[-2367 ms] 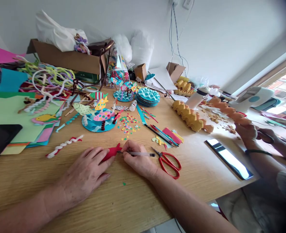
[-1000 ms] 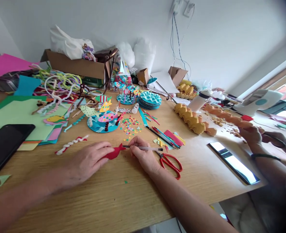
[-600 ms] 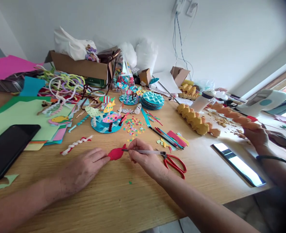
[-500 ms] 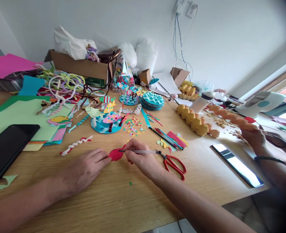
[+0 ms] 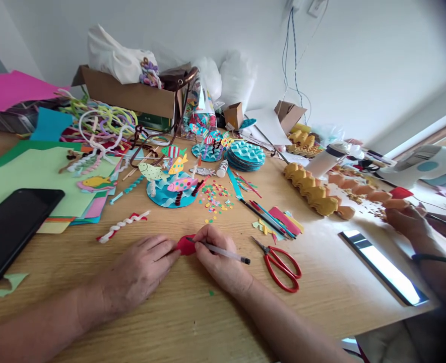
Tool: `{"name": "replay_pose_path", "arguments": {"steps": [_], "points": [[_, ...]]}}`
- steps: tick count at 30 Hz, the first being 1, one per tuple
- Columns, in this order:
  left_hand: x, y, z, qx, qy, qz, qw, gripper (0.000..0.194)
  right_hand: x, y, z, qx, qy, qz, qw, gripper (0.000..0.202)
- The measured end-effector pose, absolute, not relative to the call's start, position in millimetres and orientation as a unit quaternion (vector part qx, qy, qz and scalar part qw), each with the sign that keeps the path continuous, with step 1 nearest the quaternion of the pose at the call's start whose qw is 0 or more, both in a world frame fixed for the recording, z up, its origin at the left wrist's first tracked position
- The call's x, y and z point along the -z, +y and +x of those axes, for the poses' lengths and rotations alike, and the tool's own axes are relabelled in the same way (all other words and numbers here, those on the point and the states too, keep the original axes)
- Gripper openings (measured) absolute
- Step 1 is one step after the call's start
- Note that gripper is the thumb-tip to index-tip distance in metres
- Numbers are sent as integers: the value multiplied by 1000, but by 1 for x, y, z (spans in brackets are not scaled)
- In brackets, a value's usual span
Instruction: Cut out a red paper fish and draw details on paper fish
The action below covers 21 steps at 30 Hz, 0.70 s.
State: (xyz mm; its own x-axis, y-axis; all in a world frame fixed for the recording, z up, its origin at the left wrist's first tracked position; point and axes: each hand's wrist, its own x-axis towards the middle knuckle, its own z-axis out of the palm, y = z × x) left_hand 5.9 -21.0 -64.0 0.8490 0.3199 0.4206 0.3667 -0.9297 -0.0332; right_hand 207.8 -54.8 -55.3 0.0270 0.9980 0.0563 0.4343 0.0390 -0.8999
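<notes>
The right hand point(image 5: 223, 259) grips the pen point(image 5: 226, 252) between closed fingers, its tip at the red paper cutout point(image 5: 186, 245), which lies flat on the tabletop point(image 5: 150, 322), its left edge under the left hand's point(image 5: 135, 272) fingertips, red-handled scissors point(image 5: 281, 264) lying to the right.

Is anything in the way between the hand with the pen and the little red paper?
No, nothing visible is in the way. The right hand holds the pen with its tip right at the red paper. The red-handled scissors lie off to the right, outside that path.
</notes>
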Motion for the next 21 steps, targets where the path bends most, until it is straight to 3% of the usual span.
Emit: {"name": "replay_pose_path", "arguments": {"steps": [21], "points": [[61, -20, 10, 260, -167, -948, 74, 35, 54, -52, 205, -327, -637, -594, 367, 9]]}}
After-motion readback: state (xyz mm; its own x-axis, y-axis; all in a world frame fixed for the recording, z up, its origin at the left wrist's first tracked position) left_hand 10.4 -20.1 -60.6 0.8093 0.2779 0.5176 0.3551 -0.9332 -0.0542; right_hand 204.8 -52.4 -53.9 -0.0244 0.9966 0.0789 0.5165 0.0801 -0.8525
